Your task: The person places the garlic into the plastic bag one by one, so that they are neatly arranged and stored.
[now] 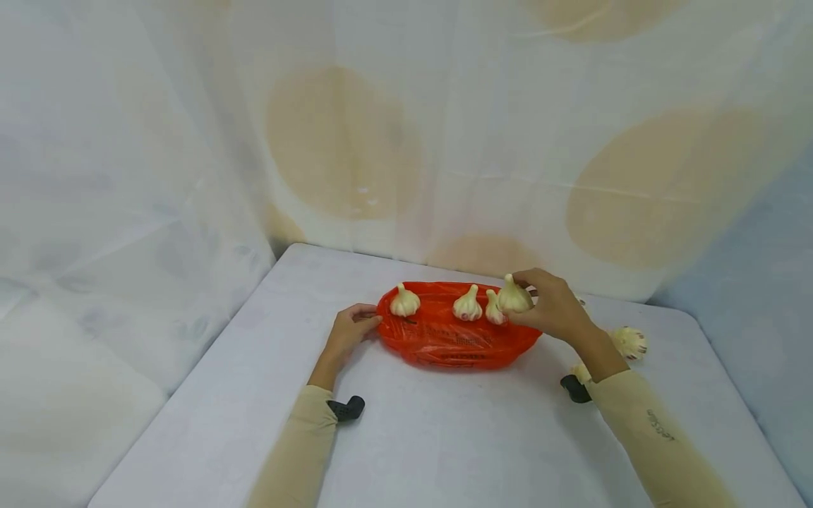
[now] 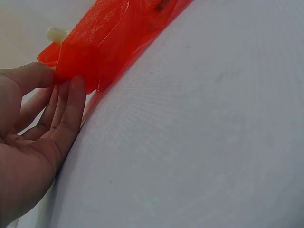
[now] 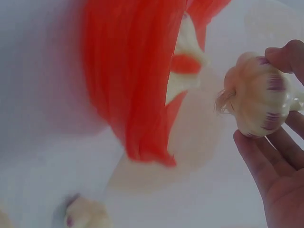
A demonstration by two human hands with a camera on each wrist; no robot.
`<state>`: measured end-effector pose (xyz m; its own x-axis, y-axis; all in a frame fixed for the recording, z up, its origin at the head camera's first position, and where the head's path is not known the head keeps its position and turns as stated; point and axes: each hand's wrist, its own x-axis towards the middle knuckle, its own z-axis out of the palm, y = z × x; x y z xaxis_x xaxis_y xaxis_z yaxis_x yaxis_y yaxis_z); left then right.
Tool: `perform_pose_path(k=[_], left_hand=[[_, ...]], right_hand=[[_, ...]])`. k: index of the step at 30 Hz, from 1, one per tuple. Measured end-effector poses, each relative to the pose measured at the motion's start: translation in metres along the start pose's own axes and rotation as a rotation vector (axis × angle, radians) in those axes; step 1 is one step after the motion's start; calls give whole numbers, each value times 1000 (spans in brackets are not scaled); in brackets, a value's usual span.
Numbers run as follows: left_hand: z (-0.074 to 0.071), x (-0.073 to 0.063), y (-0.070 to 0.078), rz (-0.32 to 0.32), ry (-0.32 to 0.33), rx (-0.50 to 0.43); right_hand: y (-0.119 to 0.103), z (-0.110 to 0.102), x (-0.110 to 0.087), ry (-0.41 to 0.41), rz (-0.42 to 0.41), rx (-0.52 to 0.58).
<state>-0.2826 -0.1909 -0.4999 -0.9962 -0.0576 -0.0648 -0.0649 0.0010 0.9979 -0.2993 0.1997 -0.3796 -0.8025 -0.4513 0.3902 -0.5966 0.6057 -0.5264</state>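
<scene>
A red plastic bag (image 1: 438,347) lies spread on the white table with garlic bulbs on it. One garlic bulb (image 1: 405,301) sits near its left end, and two more, including a middle bulb (image 1: 468,305), stand toward the right. My left hand (image 1: 349,328) is at the bag's left end, pinching the red plastic (image 2: 85,57) between thumb and fingers. With its thumb and fingertips, my right hand (image 1: 555,307) holds another garlic bulb (image 3: 259,95) over the bag's right end. The held bulb shows purple streaks and a tuft of roots.
Loose garlic lies right of the bag, partly behind the right forearm, including a bulb (image 1: 629,342) on the table. A black wrist device (image 1: 347,408) is on the left sleeve, another (image 1: 575,389) on the right. Pale curtains with tan circles (image 1: 343,141) rise behind the table.
</scene>
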Motion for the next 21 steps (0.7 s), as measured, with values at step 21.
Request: perform_pose_path(k=[21], left_hand=[[8,1,-4,17,-17,-20]], right_hand=[[-11,92,47,16,72,195]])
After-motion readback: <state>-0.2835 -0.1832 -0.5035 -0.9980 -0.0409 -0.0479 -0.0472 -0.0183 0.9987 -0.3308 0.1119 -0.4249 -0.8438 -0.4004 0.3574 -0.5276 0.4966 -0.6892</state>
